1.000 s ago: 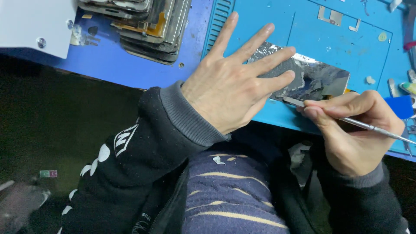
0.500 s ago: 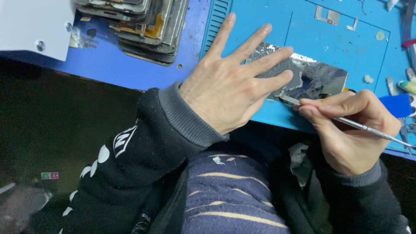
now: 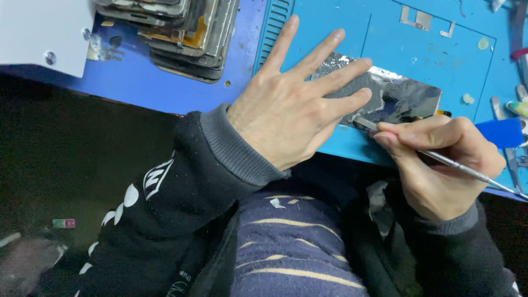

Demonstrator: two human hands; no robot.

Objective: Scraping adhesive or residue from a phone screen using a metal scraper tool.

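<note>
From the head view, a blue mat (image 3: 341, 22) covered the bench, where the panel (image 3: 401, 99) lay lengthwise along its near edge, pinned by the flat, spread left hand (image 3: 291, 110), while the right hand (image 3: 440, 165) pinched a scraper (image 3: 467, 170) against it.

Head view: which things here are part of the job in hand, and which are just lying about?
In use:
left hand, flat on the panel
right hand, holding the metal tool at the panel's near edge
blue mat

Lying about:
stacked frames
white box
blue card
metal bracket
</note>
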